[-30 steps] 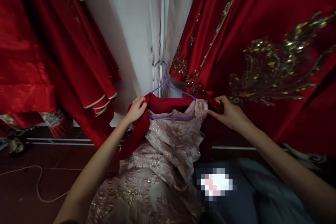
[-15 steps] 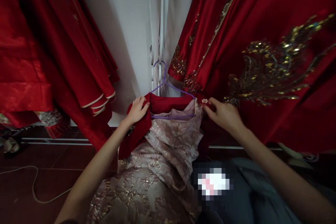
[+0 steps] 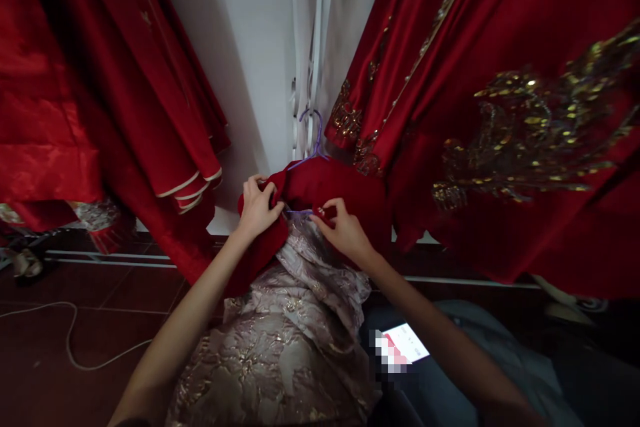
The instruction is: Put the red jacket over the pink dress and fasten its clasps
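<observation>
A red garment (image 3: 327,187) with a pale gold-patterned lining (image 3: 300,307) lies over my lap on a purple wire hanger (image 3: 314,130), whose hook sticks up toward the white wall. My left hand (image 3: 257,207) grips the garment's left shoulder, fingers closed on the red cloth. My right hand (image 3: 343,230) pinches the red fabric at the collar, close to the left hand, fingers closed. Most of the hanger's bar is hidden under the cloth.
Red robes with cream trim (image 3: 150,100) hang on the left. A red gown with gold embroidery (image 3: 500,113) hangs on the right. A white cord (image 3: 70,340) lies on the dark red floor. A lit phone (image 3: 405,343) rests on my lap.
My right hand has moved left from the garment's right shoulder to the collar, pulling red cloth over the hanger bar and pale lining. The left hand stays on the left shoulder.
</observation>
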{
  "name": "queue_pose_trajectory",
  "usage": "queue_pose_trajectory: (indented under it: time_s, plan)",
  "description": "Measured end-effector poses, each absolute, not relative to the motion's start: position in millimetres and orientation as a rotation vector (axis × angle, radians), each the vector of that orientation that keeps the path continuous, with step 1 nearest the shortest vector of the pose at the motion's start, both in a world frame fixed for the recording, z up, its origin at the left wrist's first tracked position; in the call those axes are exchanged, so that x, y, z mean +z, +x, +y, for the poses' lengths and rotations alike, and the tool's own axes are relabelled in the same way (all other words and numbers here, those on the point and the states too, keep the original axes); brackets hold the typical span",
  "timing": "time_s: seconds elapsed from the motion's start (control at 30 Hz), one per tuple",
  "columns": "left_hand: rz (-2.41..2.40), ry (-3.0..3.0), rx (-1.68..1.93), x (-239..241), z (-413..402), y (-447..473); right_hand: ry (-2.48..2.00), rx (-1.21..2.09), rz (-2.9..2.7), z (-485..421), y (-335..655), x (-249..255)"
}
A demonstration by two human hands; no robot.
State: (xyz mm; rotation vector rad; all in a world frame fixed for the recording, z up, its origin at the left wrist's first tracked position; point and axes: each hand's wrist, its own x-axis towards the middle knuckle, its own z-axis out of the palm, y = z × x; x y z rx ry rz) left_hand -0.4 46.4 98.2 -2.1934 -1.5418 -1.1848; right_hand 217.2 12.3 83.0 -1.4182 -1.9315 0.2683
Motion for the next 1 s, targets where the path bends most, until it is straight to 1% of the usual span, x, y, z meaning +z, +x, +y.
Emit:
queue_pose_trajectory:
  time_s: [0.1, 0.2, 0.3, 0.43, 0.57, 0.63, 0.73, 0.83, 0.93, 1.0]
  plan:
    - [-1.679, -2.042, -1.465, 79.6, 29.9, 12.9, -1.314, 0.359, -1.882, 14.5, 243.3, 93.6]
    - [-1.822, -2.001, -1.773, 59.6, 23.1, 26.7, -1.242, 0.319, -1.901, 21.1, 255.4, 94.8]
    - [-1.845, -1.965, -1.965, 56.1, 29.0, 40.5, -1.23, 0.34, -1.83, 31.2, 254.7, 88.3]
    - [-1.748, -2.031, -2.115, 74.4, 38.7, 64.1, -1.098, 0.584, -1.735, 35.5, 238.9, 82.2]
    - [-1.522, -2.561, -2.002, 82.7, 35.7, 76.7, -0.952, 0.739, -1.808, 27.9, 222.5, 81.2]
    - [-1.538, -2.648, -1.96, 77.6, 31.6, 73.2, -0.914, 0.809, -1.805, 26.2, 219.4, 78.7]
    - [-1.55, -2.641, -2.025, 63.9, 25.7, 64.0, -0.862, 0.919, -1.676, 29.0, 219.5, 72.2]
    - [-1.546, -2.568, -2.245, 51.1, 21.4, 61.3, -0.81, 1.01, -1.605, 31.9, 221.5, 67.4]
    - [-1.608, -2.332, -2.528, 44.3, 19.0, 64.8, -0.801, 1.018, -1.633, 29.8, 222.9, 67.9]
    - [-1.634, -2.288, -2.527, 43.1, 17.6, 66.6, -0.82, 0.982, -1.657, 26.5, 223.0, 70.2]
